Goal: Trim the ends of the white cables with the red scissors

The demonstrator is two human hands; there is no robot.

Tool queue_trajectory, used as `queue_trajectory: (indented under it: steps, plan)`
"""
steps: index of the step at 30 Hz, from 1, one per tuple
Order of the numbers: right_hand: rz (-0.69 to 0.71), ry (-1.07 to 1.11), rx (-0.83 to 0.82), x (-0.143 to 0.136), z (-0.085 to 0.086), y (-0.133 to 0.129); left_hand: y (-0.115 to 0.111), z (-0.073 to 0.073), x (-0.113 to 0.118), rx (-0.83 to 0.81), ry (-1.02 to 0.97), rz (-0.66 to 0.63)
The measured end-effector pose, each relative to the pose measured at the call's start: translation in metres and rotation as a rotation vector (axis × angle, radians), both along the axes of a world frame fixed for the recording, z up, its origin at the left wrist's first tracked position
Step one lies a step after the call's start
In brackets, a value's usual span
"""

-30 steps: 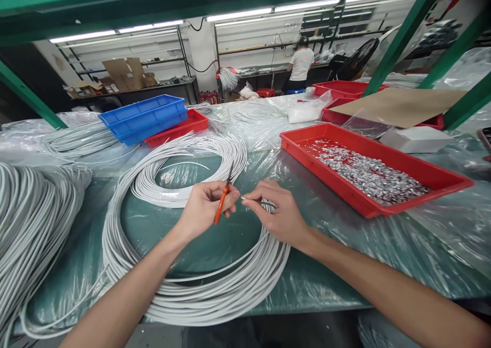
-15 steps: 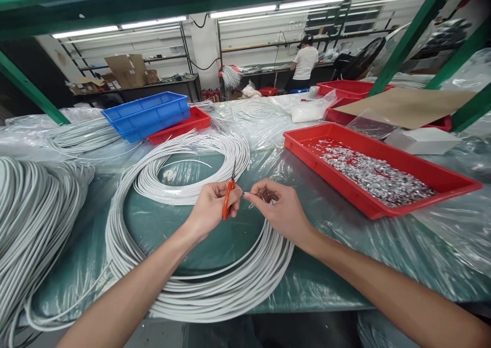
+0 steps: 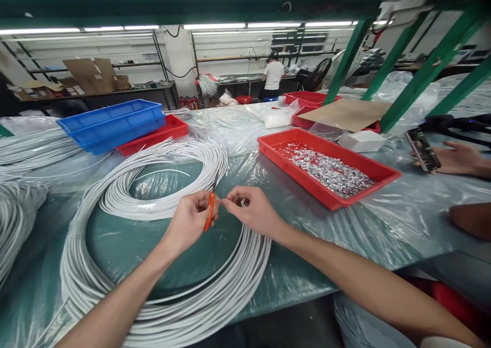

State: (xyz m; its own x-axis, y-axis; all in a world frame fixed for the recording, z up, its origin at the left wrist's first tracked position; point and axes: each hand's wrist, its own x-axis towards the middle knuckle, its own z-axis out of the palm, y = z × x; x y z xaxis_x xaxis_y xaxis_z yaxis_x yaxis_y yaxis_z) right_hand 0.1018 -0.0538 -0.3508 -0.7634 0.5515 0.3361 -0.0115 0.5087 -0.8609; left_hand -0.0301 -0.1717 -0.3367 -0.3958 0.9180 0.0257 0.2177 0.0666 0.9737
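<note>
Left hand (image 3: pixel 188 217), its fingers curled, clasps a slender hand tool with orange handles and a thin dark tip (image 3: pixel 209 212); the tool stands nearly upright, its tip pointing away from the person. Facing it, the right hand (image 3: pixel 258 213) has thumb and forefinger drawn close together, their tips just beside the left fingertips; whether they grip something cannot be told, since anything between them is too small to make out.

Both hands are above a large loop of pale grey, thin plastic-sheathed cables (image 3: pixel 199 312), whose right side runs up under the right hand. Beyond the left hand, a smaller ring of white cables (image 3: pixel 130 202) lies against the loop's far part. Clear plastic sheeting covers the green tabletop (image 3: pixel 299 258) beneath them.

To the right sits a shallow, rectangular red plastic tray (image 3: pixel 295 174) with many small, shiny silver pieces (image 3: pixel 333 174) scattered inside. Farther left, a blue plastic tray (image 3: pixel 115 128) rests tilted on another red plastic tray (image 3: pixel 174 128). At the right edge, another person's hand (image 3: pixel 458 158) holds a dark phone (image 3: pixel 424 151).
</note>
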Motion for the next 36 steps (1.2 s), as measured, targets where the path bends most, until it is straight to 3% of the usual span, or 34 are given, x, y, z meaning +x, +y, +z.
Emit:
queue_trajectory:
  steps: [19,24,26,30,36]
  plan:
    - [-0.041,-0.089,0.107,0.001,0.001,-0.003,-0.001,0.002,0.001,-0.042,0.086,-0.01]
    - [-0.073,0.059,0.25,0.0,-0.001,0.002,0.0,0.007,0.0,-0.037,0.005,0.021]
    - [0.009,0.089,0.247,-0.001,-0.002,0.005,0.0,0.01,0.0,-0.03,-0.032,0.03]
    - [0.235,0.038,0.06,-0.002,-0.005,0.011,0.001,0.014,-0.003,-0.024,-0.07,0.017]
    - [0.363,0.004,-0.071,0.002,-0.001,0.018,-0.002,0.017,-0.008,-0.083,-0.061,-0.156]
